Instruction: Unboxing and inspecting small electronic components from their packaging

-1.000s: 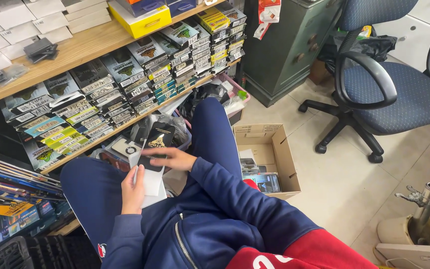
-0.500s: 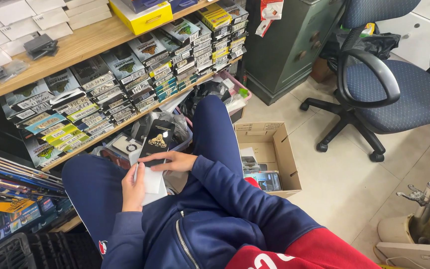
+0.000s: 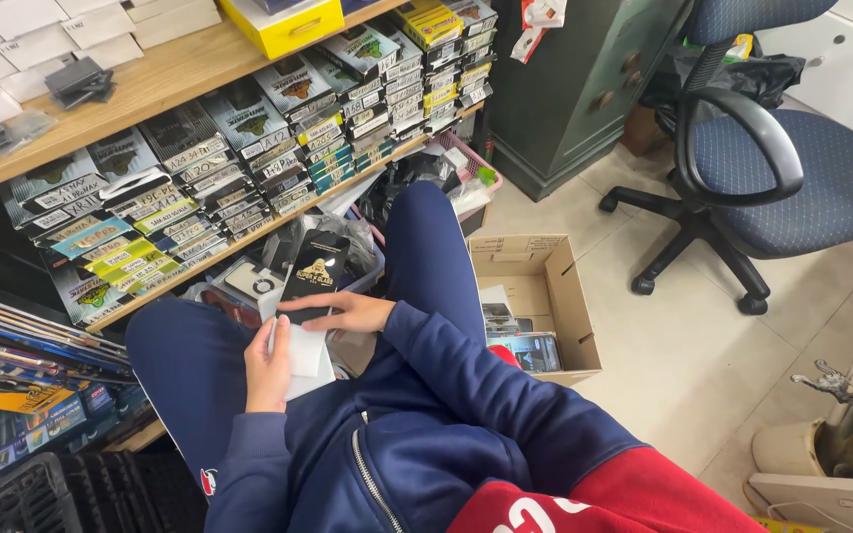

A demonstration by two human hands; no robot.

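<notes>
Bare tiled floor (image 3: 703, 365) lies open to the right, between an open cardboard box (image 3: 545, 296) and a blue office chair (image 3: 772, 168). To the left, wooden shelves (image 3: 150, 89) crammed with small packaged boxes (image 3: 249, 158) wall off the space beside the raised knees (image 3: 426, 217).

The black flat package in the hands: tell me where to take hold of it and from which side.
Grip the black flat package by its free upper end, coming from above. It tilts up away from the lap, while the right hand covers its lower end and the left hand holds the white sheets below it.
</notes>
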